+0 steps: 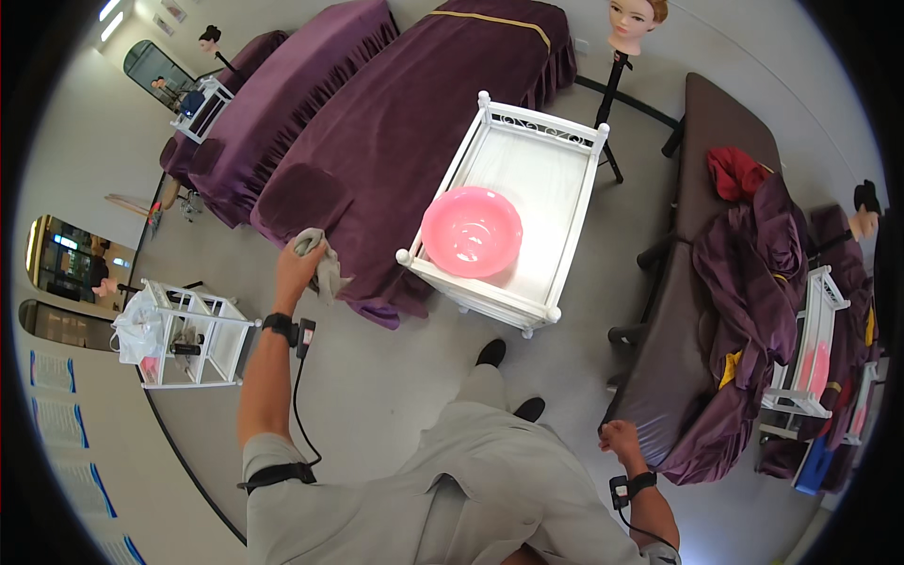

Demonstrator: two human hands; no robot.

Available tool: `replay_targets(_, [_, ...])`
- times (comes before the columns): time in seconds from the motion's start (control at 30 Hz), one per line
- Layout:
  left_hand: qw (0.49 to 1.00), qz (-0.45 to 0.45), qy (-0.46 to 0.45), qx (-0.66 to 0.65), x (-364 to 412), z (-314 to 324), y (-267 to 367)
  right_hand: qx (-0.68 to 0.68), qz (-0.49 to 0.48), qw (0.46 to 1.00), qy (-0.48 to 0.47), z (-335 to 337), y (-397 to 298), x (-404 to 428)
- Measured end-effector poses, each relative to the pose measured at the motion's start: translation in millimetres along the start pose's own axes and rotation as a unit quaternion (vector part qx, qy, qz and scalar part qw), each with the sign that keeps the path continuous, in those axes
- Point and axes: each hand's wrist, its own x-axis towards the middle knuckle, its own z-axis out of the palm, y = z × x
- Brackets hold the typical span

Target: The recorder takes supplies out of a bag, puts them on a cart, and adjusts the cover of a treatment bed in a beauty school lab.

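My left hand [300, 268] is closed on a crumpled grey cloth [328, 272], held out over the floor beside the near end of a purple-covered bed [395, 134]. Part of the cloth hangs down from the fingers. Ahead of me a pink plastic basin [472, 232] rests on the near left part of a white trolley's top [544, 183]; nothing but glare shows inside it. My right hand [620, 439] is low at the right, beside the near end of a brown padded bed [657, 381]. Its fingers are curled, and I cannot tell whether they touch the bed.
Purple satin covers [752, 261] lie heaped on the brown bed with a red cloth [734, 173]. A mannequin head [631, 25] on a black tripod stands behind the trolley. At left is a white shelved cart [201, 339] with a plastic bag [139, 328].
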Motion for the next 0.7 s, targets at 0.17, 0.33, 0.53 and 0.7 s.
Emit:
replay_targets(0.17, [0.996,0.026,-0.033,0.076,81,42,-21,0.045,0.024,0.997,0.050,-6,-13,-10])
replay_targets(0.33, [0.977,-0.013,-0.092,0.190,146,94,-61,0.059,0.080,0.992,0.080,-4,-3,-22])
replay_targets(0.53, [0.970,-0.042,-0.125,0.205,195,136,-65,0.066,0.136,0.985,0.084,10,-34,-33])
replay_targets(0.7, [0.983,-0.067,-0.108,0.136,234,154,-77,0.053,0.127,0.988,0.066,15,-60,-16])
